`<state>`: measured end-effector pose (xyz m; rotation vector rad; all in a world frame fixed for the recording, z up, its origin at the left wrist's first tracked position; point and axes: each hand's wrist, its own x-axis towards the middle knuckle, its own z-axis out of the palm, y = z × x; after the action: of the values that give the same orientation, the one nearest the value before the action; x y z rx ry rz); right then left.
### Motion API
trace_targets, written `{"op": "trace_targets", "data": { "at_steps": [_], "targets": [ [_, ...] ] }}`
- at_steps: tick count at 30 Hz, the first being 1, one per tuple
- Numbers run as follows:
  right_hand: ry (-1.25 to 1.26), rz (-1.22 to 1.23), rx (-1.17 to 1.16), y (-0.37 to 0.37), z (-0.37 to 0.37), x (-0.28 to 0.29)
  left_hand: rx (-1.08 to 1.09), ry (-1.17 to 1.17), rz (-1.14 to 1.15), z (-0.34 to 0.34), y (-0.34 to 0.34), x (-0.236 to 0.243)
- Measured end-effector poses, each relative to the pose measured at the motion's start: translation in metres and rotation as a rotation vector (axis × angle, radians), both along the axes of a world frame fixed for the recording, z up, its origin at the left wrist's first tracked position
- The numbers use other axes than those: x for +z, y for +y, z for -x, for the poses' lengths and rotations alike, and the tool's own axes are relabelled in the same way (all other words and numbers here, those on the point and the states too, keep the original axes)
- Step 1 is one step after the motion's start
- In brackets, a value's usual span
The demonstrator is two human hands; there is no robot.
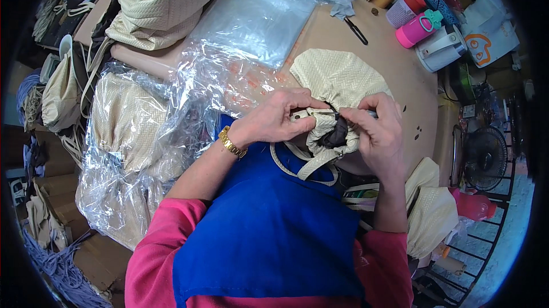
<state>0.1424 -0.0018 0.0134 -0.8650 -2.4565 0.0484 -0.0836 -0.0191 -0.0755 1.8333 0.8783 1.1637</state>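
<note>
A cream woven-textured drawstring bag lies on the table in front of me, its gathered mouth turned toward me and dark lining showing inside. My left hand, with a gold watch on the wrist, pinches the bag's edge between thumb and fingers. Closed around a thin tool with a dark, narrow tip, my right hand works at the same edge; the tool's exact kind is hidden by the fingers. A cream strap loops down from the bag over my blue apron.
Clear plastic sleeves cover the table's far left. Plastic-wrapped cream bags lie left, and another bag stands behind. A black pen-like cutter lies far ahead. Right are a pink bottle, a white kettle and a fan.
</note>
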Motion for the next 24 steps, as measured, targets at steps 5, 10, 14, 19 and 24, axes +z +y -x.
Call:
{"op": "trace_targets", "data": {
  "at_steps": [5, 10, 14, 19, 24],
  "targets": [
    [-0.063, -0.058, 0.040, -0.005, 0.004, 0.006, -0.035, -0.009, 0.087, 0.000, 0.000, 0.000],
    [-0.274, -0.208, 0.008, -0.013, 0.015, 0.015, -0.039, -0.007, 0.082, -0.001, 0.001, 0.000],
    [-0.252, -0.057, 0.019, -0.011, 0.019, 0.024, -0.040, -0.013, 0.124, 0.000, -0.001, -0.005],
    [-0.037, 0.356, 0.079, 0.020, 0.006, 0.023, -0.070, 0.007, 0.148, 0.002, -0.002, 0.001],
    [-0.041, 0.641, 0.052, 0.046, 0.006, 0.008, -0.081, -0.007, 0.102, 0.003, 0.000, -0.002]
  ]
}}
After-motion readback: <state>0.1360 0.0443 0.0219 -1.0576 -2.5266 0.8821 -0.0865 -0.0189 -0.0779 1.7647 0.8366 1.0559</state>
